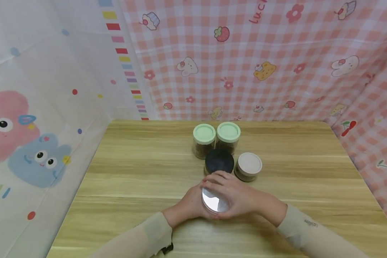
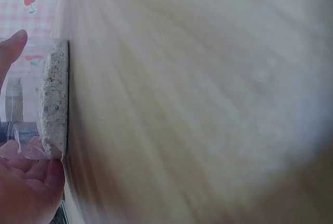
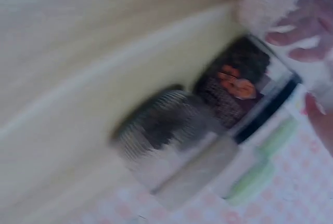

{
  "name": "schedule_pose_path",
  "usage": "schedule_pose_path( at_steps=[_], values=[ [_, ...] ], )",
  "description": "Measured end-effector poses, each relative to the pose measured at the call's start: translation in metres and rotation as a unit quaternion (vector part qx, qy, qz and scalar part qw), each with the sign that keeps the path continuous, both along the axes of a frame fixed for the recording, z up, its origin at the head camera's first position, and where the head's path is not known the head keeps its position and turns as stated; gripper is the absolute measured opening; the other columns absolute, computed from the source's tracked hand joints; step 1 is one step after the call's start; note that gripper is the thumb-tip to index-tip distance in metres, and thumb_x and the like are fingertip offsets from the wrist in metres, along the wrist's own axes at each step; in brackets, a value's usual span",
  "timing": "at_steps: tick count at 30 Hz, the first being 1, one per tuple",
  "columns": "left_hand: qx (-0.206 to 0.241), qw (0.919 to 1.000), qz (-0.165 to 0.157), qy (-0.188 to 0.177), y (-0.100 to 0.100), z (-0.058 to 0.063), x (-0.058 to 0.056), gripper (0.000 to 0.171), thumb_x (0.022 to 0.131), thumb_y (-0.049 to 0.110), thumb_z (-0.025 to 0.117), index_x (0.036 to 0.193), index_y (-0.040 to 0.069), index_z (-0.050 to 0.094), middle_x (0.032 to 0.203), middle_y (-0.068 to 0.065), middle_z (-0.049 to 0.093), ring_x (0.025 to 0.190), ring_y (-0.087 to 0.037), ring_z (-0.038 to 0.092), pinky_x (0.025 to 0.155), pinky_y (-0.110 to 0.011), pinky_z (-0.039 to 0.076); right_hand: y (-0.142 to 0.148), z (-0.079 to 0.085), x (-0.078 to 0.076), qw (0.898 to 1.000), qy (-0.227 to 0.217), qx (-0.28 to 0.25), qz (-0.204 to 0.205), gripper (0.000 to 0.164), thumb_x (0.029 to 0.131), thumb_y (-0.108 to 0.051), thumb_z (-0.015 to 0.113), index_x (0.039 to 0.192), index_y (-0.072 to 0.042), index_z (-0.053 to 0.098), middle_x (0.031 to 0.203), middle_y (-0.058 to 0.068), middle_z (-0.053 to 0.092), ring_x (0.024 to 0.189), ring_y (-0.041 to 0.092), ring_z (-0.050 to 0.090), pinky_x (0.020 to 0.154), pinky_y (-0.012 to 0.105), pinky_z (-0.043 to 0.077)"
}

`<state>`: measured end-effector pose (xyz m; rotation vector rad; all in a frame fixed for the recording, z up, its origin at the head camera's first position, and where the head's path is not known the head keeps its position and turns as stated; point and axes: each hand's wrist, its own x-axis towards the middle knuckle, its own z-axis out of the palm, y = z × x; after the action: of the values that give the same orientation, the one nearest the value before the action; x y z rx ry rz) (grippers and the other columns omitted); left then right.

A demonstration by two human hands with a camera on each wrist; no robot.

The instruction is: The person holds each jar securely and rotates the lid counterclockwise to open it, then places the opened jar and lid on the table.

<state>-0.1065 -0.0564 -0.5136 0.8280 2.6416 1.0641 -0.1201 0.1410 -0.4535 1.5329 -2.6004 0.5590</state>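
Observation:
A clear jar [image 2: 54, 102] with pale grainy stuff at its bottom stands on the wooden table, topped by a shiny silver lid [image 1: 215, 201]. My left hand [image 1: 193, 203] grips the jar's side, with thumb and fingers around the clear wall in the left wrist view. From the right, my right hand [image 1: 240, 191] curls its fingers and thumb around the lid's rim. Just beyond it is a jar with a black lid [image 1: 219, 161], dark inside with an orange picture on its label in the right wrist view.
A short jar with an off-white lid [image 1: 249, 164] is right of the black-lidded one. Behind them are two jars with mint green lids, one left [image 1: 204, 134] and one right [image 1: 228, 132]. Printed cloth [image 1: 213, 71] hangs along the table's back edge.

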Motion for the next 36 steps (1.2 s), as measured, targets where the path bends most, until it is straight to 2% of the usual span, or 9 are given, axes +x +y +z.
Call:
schedule_pose_path(
  at_steps=[7, 12, 14, 20, 22, 25, 27, 32, 36],
  values=[
    [0.051, 0.9979, 0.005, -0.039, -0.002, -0.002, -0.003, 0.112, 0.052, 0.045, 0.09, 0.142, 0.016, 0.03, 0.127, 0.001, 0.055, 0.112, -0.01, 0.054, 0.093, -0.027, 0.047, -0.003, 0.013, 0.014, 0.987, -0.004, 0.086, -0.132, 0.104, 0.066, -0.08, 0.059, 0.142, -0.012, 0.04, 0.131, 0.01, 0.045, 0.117, 0.022, 0.043, 0.099, 0.039, 0.042],
    [0.025, 0.9989, 0.001, -0.038, -0.001, -0.002, -0.004, 0.121, 0.05, 0.049, 0.09, 0.146, 0.015, 0.025, 0.133, 0.0, 0.052, 0.116, -0.012, 0.053, 0.095, -0.027, 0.046, -0.003, 0.021, 0.011, 0.992, -0.059, 0.087, -0.076, 0.096, 0.06, -0.052, 0.077, 0.142, -0.019, 0.04, 0.143, 0.0, 0.038, 0.13, 0.022, 0.035, 0.107, 0.041, 0.035],
    [0.013, 0.9995, -0.007, -0.027, 0.0, -0.001, -0.004, 0.121, 0.051, 0.049, 0.09, 0.147, 0.015, 0.025, 0.136, -0.002, 0.05, 0.119, -0.013, 0.052, 0.096, -0.028, 0.046, -0.003, 0.023, 0.011, 0.992, -0.073, 0.079, -0.059, 0.098, 0.059, -0.051, 0.079, 0.143, -0.021, 0.038, 0.149, 0.001, 0.033, 0.135, 0.026, 0.03, 0.108, 0.045, 0.033],
    [0.032, 0.999, -0.001, -0.031, 0.001, 0.0, -0.003, 0.114, 0.052, 0.045, 0.09, 0.144, 0.016, 0.029, 0.13, 0.0, 0.054, 0.115, -0.011, 0.054, 0.093, -0.027, 0.047, -0.005, 0.021, 0.013, 0.991, -0.008, 0.07, -0.11, 0.11, 0.056, -0.073, 0.073, 0.139, -0.007, 0.043, 0.131, 0.017, 0.045, 0.118, 0.029, 0.045, 0.097, 0.043, 0.045],
    [0.037, 0.9986, 0.002, -0.037, 0.001, 0.001, -0.003, 0.116, 0.05, 0.042, 0.092, 0.144, 0.015, 0.028, 0.131, 0.0, 0.053, 0.115, -0.012, 0.053, 0.094, -0.027, 0.047, -0.004, 0.022, 0.012, 0.992, -0.018, 0.07, -0.101, 0.104, 0.057, -0.063, 0.079, 0.137, -0.005, 0.045, 0.131, 0.014, 0.046, 0.118, 0.028, 0.046, 0.098, 0.042, 0.044],
    [0.027, 0.9992, -0.009, -0.028, 0.002, 0.002, -0.002, 0.121, 0.05, 0.042, 0.092, 0.146, 0.012, 0.026, 0.137, -0.003, 0.049, 0.12, -0.015, 0.051, 0.098, -0.029, 0.045, 0.0, 0.024, 0.012, 0.992, -0.078, 0.069, -0.067, 0.099, 0.059, -0.042, 0.084, 0.142, -0.012, 0.041, 0.145, 0.009, 0.037, 0.132, 0.03, 0.035, 0.104, 0.048, 0.038],
    [0.023, 0.9993, -0.012, -0.025, 0.002, 0.002, -0.002, 0.121, 0.05, 0.041, 0.092, 0.146, 0.012, 0.026, 0.138, -0.004, 0.049, 0.121, -0.016, 0.051, 0.099, -0.029, 0.045, 0.001, 0.026, 0.013, 0.99, -0.111, 0.07, -0.061, 0.101, 0.059, -0.042, 0.085, 0.145, -0.018, 0.036, 0.151, 0.008, 0.029, 0.138, 0.031, 0.028, 0.107, 0.051, 0.034],
    [0.042, 0.9985, -0.005, -0.034, 0.002, 0.001, -0.003, 0.114, 0.05, 0.04, 0.092, 0.142, 0.017, 0.028, 0.129, -0.002, 0.054, 0.113, -0.014, 0.055, 0.093, -0.027, 0.047, -0.002, 0.027, 0.013, 0.99, -0.077, 0.069, -0.096, 0.099, 0.062, -0.061, 0.078, 0.141, -0.014, 0.041, 0.139, 0.016, 0.04, 0.125, 0.03, 0.04, 0.1, 0.046, 0.042],
    [0.038, 0.9987, -0.004, -0.033, 0.001, 0.001, -0.003, 0.12, 0.049, 0.041, 0.092, 0.145, 0.015, 0.026, 0.133, -0.002, 0.051, 0.116, -0.015, 0.054, 0.096, -0.027, 0.046, -0.004, 0.028, 0.01, 0.991, -0.084, 0.083, -0.064, 0.092, 0.059, -0.039, 0.083, 0.139, -0.019, 0.044, 0.141, 0.004, 0.04, 0.13, 0.026, 0.036, 0.105, 0.045, 0.037]
  ],
)
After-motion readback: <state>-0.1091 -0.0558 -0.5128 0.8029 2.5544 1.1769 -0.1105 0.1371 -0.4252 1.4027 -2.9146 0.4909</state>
